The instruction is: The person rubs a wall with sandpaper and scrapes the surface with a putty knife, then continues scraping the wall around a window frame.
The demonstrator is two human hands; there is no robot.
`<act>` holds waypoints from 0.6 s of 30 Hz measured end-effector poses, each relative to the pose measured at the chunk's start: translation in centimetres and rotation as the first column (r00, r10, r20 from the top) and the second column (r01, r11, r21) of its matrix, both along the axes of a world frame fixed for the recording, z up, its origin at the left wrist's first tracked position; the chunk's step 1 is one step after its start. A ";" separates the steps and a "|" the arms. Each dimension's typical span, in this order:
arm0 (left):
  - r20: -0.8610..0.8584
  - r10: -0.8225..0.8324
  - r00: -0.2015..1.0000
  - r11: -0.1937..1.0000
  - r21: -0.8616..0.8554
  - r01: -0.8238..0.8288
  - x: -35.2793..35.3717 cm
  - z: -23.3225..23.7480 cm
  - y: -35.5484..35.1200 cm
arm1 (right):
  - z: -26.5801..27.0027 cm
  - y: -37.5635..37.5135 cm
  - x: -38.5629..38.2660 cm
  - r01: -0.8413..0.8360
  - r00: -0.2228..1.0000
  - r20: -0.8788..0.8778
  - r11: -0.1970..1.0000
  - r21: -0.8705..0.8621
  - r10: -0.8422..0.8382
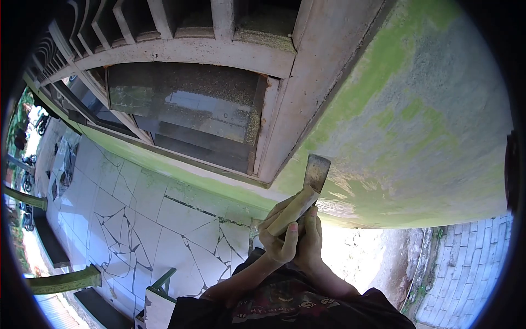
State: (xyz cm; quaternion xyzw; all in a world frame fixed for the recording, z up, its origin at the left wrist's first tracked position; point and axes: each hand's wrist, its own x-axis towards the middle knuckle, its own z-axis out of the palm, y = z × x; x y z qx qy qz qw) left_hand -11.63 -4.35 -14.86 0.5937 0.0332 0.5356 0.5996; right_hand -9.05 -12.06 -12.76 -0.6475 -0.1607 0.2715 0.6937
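A scraper with a flat, worn metal blade and a pale, thick handle points up toward the wall. My left hand is closed round its handle, with the thumb lying along the near side. Pressed up beside it, my right hand also grips the handle, its thumb pointing up toward the blade. The blade's end overlaps the painted wall near the window corner. Green paint there is patchy, with grey and pale areas showing, and rough flaking marks lie just right of the blade.
A louvred window in a weathered wooden frame fills the upper left. Below lies a white tiled floor with dark cracked-pattern joints. A green-edged piece of furniture stands at lower left. Grey paving runs along the right.
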 end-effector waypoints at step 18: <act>-0.209 -0.178 0.962 0.969 -0.210 0.134 -2.6 0.2 0.5 | 0.7 -0.6 1.8 -0.026 0.874 -0.449 0.941 0.338 0.186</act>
